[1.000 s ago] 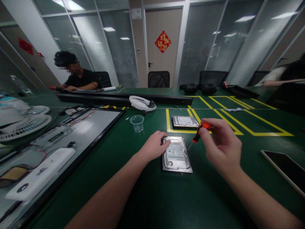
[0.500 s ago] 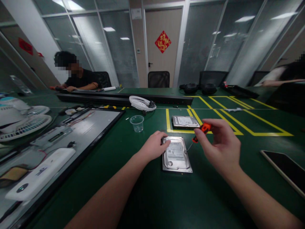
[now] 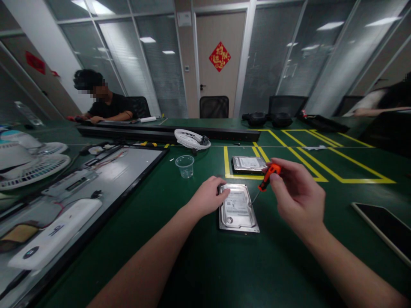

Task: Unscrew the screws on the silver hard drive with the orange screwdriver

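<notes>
A silver hard drive (image 3: 238, 211) lies flat on the green table in front of me. My left hand (image 3: 210, 196) grips its upper left edge, thumb resting on the top face and the other fingers along the side. In my right hand (image 3: 297, 192) is an orange and black screwdriver (image 3: 269, 177), pinched by the handle between thumb and fingers. The screwdriver leans, its thin shaft slanting down to the drive's right edge; I cannot make out whether the tip sits in a screw. Just beyond lies a second hard drive (image 3: 248, 164), partly behind the screwdriver and my right fingers.
A clear plastic cup (image 3: 185, 166) stands left of the second drive, with a white fan grille (image 3: 192, 140) behind it. A large panel (image 3: 128, 169) fills the left side. At right lies a phone (image 3: 385, 226). Across the table sits a person (image 3: 109, 105).
My right fingers have shifted on the screwdriver's handle, so more of the handle shows and it stands a little more upright. My left hand and the hard drive have stayed put.
</notes>
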Demonstrator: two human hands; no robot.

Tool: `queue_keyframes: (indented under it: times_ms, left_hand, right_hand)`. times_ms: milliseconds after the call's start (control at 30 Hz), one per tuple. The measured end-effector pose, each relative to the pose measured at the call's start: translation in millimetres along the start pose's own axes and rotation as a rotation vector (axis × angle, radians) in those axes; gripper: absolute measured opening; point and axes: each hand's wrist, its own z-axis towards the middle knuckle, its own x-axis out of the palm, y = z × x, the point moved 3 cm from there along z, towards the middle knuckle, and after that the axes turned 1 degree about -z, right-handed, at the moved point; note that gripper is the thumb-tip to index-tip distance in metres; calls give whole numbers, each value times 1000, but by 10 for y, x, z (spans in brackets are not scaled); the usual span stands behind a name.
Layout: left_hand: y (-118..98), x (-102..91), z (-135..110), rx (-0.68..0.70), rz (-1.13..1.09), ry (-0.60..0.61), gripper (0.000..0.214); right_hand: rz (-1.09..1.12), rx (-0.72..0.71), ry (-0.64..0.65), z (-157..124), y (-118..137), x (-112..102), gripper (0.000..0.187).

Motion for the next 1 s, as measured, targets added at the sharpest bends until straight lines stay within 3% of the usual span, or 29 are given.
queue_keyframes:
  times_ms: [300, 633, 1000]
  left_hand:
    - [7, 11, 1, 5, 10, -4, 32]
    - [3, -1, 6, 10, 12, -2, 31]
    - [7, 9, 5, 3, 11, -3, 32]
  right_hand:
    - [-148, -35, 0, 27, -78, -25, 37]
    - [29, -7, 14, 6, 0, 9, 33]
    - [-103, -10, -45, 22, -76, -8, 39]
